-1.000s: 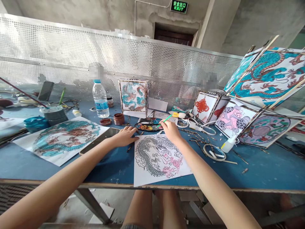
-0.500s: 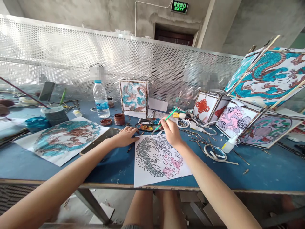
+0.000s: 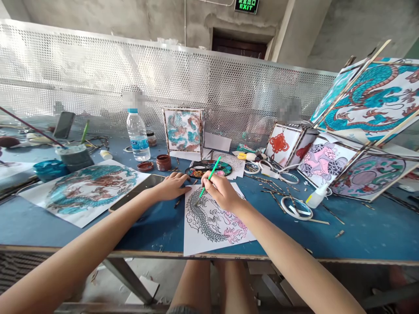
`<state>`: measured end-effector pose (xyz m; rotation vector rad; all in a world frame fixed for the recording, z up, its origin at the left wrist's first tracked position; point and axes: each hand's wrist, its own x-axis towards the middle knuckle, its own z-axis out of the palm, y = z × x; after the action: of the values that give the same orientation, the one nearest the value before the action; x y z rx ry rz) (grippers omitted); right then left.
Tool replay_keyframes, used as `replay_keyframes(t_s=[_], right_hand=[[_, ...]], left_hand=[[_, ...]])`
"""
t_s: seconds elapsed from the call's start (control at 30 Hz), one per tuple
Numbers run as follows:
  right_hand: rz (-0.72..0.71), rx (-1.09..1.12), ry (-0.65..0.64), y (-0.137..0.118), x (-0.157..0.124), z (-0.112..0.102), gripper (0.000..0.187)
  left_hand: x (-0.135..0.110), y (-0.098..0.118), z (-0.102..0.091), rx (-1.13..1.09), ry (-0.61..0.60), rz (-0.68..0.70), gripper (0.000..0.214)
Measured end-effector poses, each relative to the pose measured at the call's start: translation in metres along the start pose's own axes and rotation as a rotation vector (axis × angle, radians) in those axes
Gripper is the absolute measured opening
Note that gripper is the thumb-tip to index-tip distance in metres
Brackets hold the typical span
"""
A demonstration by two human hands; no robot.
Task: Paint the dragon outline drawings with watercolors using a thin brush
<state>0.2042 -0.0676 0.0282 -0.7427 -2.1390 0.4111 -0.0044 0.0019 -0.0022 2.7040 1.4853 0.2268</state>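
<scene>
A green paintbrush [image 3: 212,173] is held between the fingers of my right hand [image 3: 223,190], tilted with its tip down at the upper left of the dragon drawing [image 3: 199,244]. Grey scales and pink parts show on that sheet; the right hand covers some of its upper right. My left hand [image 3: 173,186] lies flat with fingers spread, its thumb by the sheet's top left corner. Just beyond both hands sits the oval paint palette [image 3: 225,169] with smeared colours. Under my left wrist a dark phone [image 3: 131,198] lies on the blue table.
Left lies a painted teal dragon sheet [image 3: 81,218], near a grey brush pot [image 3: 77,158]. Behind stand a water bottle [image 3: 139,135], a brown paint jar [image 3: 163,163] and a framed dragon panel [image 3: 183,135]. Right are painted lanterns [image 3: 283,144], a tape roll [image 3: 296,208], a glue bottle [image 3: 317,197] and scattered sticks.
My right hand has moved left and toward me from the palette, carrying the paintbrush tip onto the drawing's upper left. My left hand has stayed in place.
</scene>
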Motion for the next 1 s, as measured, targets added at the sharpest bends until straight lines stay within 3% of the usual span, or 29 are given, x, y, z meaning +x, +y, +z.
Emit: replay_keyframes(t_s=[0.53,0.77,1.0], right_hand=[[-0.044,-0.033,0.055,0.006,0.0,-0.007,0.022],[-0.054,-0.042,-0.009,0.005,0.0,-0.004,0.02],[-0.049,-0.177,0.152,0.013,0.001,-0.011,0.02]], left_hand=[[0.002,-0.003,0.004,0.014,0.006,0.016,0.04],[0.001,-0.003,0.002,0.008,0.012,0.016,0.04],[0.001,-0.001,0.001,0.019,-0.009,-0.001,0.043]])
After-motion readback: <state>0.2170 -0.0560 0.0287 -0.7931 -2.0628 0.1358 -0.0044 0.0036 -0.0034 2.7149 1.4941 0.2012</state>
